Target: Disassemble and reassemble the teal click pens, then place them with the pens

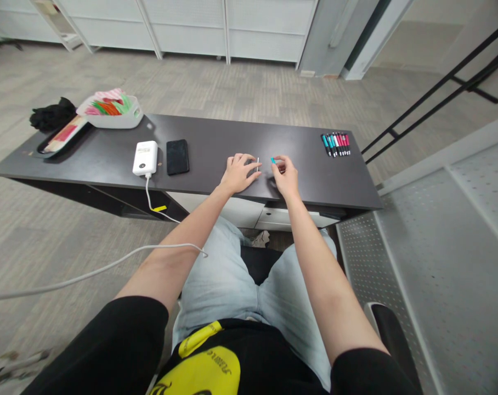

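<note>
My left hand (239, 173) is over the middle of the dark desk, with the thumb and index finger pinching a thin white stick (258, 164) that stands nearly upright. It resembles a pen refill, but is too small to be sure. To its right, my right hand (286, 176) has its fingers curled around a small part with a bright blue end (273, 161), which looks like a pen barrel. Most of that part is hidden by the fingers. The two held pieces are apart. A row of several pens (335, 144), in blue, white and red with black grips, lies farther right.
Left of my hands lie a black phone (177, 157) and a white power bank (145, 157) with a cable (149, 195) running off toward me. At the desk's left end are a white basket (129, 118) of colourful items, a dark tray (63, 140) and a black cloth bundle (54, 114).
</note>
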The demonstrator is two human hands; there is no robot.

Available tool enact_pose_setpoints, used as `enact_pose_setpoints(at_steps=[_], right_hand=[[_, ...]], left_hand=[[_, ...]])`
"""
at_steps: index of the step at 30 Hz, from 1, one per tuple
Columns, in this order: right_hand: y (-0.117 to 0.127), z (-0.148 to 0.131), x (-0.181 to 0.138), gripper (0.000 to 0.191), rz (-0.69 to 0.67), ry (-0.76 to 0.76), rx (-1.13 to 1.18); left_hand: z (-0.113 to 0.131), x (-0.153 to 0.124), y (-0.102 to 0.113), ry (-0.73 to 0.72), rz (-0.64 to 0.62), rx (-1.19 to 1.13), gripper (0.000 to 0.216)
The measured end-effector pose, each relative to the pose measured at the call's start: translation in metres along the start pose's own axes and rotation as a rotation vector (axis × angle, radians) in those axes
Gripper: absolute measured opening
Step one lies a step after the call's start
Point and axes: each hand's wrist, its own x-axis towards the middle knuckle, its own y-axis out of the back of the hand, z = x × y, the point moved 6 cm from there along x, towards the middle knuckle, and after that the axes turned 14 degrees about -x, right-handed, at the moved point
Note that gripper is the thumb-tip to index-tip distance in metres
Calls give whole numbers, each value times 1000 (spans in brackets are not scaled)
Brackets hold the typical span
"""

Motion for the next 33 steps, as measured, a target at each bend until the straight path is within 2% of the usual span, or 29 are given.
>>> enact_pose_setpoints(at_steps=[6, 11, 17, 21, 26, 30, 33], right_hand=[[7, -9, -7, 9, -18, -11, -63], [10, -17, -7, 18, -8, 30, -113], [7, -11, -7, 7, -34, -12, -94], [3, -7, -7, 12, -43, 6, -16], [1, -3, -6, 11, -59, -16, -28], [1, -7, -5, 2, -68, 36, -53], [0, -9, -6, 8, -88, 34, -62]], left_hand=[[-13, 2, 4, 115, 129, -50, 38], [-18, 3, 3, 114, 153, -91, 38], [-31, 7, 3, 201, 180, -131, 39], [-36, 8, 1, 211, 194, -135, 32], [-36, 8, 1, 198, 184, -138, 30], [-30, 8, -2, 139, 117, -129, 36], [-27, 8, -3, 126, 76, -124, 36]])
